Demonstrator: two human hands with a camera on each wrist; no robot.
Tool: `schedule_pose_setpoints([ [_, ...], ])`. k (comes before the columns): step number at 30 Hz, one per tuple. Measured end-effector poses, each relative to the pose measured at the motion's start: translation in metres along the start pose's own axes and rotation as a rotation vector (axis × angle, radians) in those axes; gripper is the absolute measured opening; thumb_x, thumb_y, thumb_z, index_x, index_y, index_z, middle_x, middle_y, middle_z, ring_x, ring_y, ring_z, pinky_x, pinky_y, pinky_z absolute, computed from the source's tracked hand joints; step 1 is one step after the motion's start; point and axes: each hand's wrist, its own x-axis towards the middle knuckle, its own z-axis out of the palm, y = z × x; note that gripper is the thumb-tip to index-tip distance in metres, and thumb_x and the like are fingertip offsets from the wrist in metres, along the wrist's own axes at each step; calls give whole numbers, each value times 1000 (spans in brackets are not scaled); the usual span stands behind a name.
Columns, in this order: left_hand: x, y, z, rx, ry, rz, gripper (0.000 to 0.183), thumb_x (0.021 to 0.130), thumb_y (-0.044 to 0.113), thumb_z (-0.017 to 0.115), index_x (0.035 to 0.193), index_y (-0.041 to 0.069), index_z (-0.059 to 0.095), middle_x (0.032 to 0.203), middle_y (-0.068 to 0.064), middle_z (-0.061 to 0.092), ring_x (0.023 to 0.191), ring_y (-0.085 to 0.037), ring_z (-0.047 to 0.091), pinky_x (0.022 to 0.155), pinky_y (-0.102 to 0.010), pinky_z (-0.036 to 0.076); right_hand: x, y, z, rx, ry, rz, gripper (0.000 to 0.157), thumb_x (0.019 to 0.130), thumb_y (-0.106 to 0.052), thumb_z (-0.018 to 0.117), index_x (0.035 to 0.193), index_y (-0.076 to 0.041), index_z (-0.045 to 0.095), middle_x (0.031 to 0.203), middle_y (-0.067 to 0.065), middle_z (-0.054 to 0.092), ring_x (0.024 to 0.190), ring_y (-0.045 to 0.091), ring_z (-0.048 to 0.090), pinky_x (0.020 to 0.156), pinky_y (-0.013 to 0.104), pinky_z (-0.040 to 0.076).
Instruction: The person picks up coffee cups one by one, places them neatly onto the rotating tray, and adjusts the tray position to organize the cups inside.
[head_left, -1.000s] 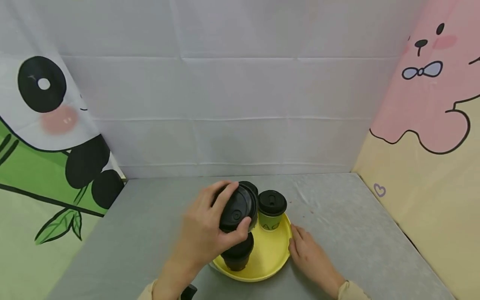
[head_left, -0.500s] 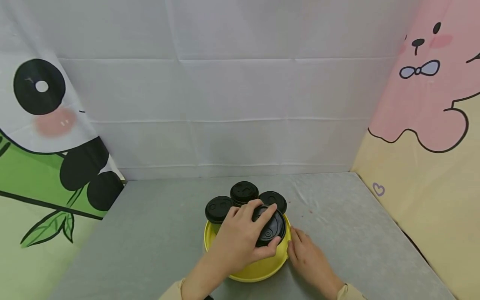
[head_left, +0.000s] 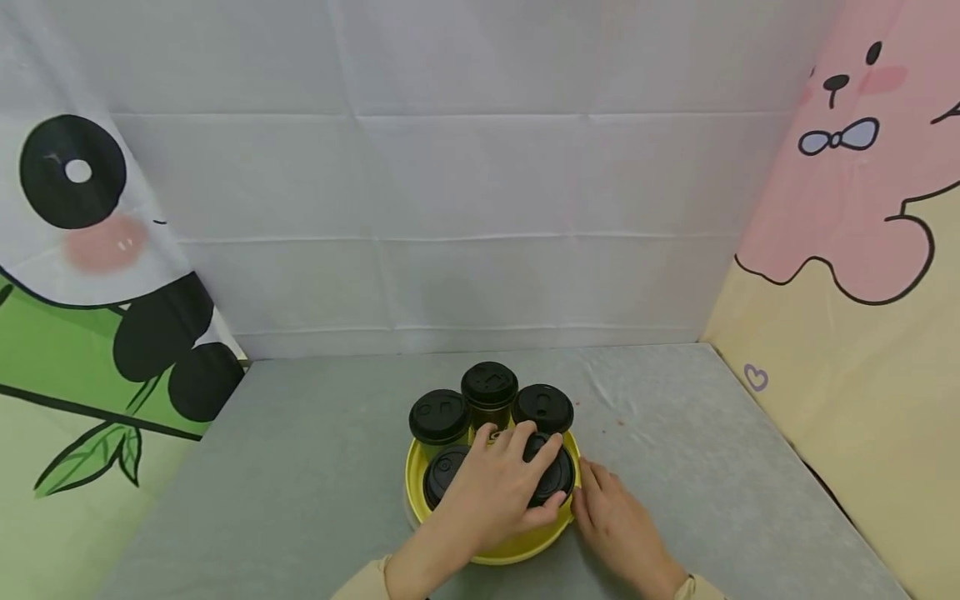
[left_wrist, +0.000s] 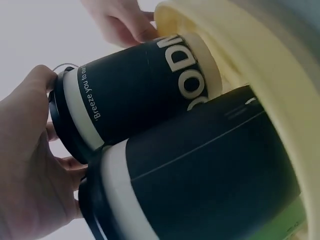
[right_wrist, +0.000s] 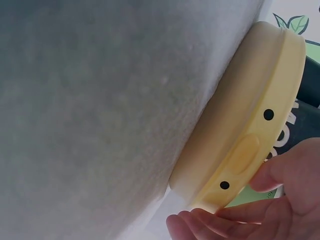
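Note:
My left hand [head_left: 491, 492] grips a paper cup [left_wrist: 145, 95] from above by its black lid, fingers and thumb spread round the edge. This cup has a dark sleeve with white letters and stands at the right front of a round yellow tray [head_left: 517, 554]. Beside it, a second lidded cup [left_wrist: 200, 175] leans close in the left wrist view; in the head view my left hand partly covers the front-left cup [head_left: 444, 472]. My right hand [head_left: 622, 521] rests against the tray's right rim, fingers fairly straight, thumb at the rim's edge.
Toward the back of the tray stand three more black-lidded cups: a left one [head_left: 439, 417], a rear one [head_left: 489, 385] and a right one [head_left: 543, 408]. The grey tabletop [head_left: 322, 450] meets a pale cloth wall [head_left: 465, 183]. Printed cartoon cloths flank both sides.
My left hand has carried the gripped cup rightward across the tray and lowered it at the right front. The left-side cups have come into view. My right hand stays at the rim.

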Motion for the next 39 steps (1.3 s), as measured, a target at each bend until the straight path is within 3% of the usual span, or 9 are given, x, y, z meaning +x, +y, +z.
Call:
schedule_pose_setpoints([
  [14,-8,3,13,21,-66,-26,56,93,56,34,135,23,48,121,-10,54,100,-23,61,89,-51,46,-7,-6,-1,-9,5,5,46,94,-27,52,128,4,53,119,14,58,103,25,59,80,40,52],
  [29,-15,-2,13,28,-143,-69,59,93,58,29,137,23,45,125,-9,52,103,-24,59,92,-52,43,-12,-17,-1,-41,6,17,45,93,-29,55,127,1,55,119,14,58,103,27,59,76,41,53],
  [35,-18,-4,11,23,-128,-75,61,93,60,29,139,23,43,127,-6,52,109,-25,54,94,-55,41,-14,-19,0,-71,27,19,45,92,-30,55,125,0,57,116,13,59,98,27,60,70,40,53],
  [39,-20,-4,12,2,-119,-77,63,93,62,26,140,24,42,130,-5,50,112,-25,52,94,-55,41,-14,-19,-1,-50,-2,47,46,93,-31,53,126,1,56,118,14,58,100,29,60,71,43,53],
])
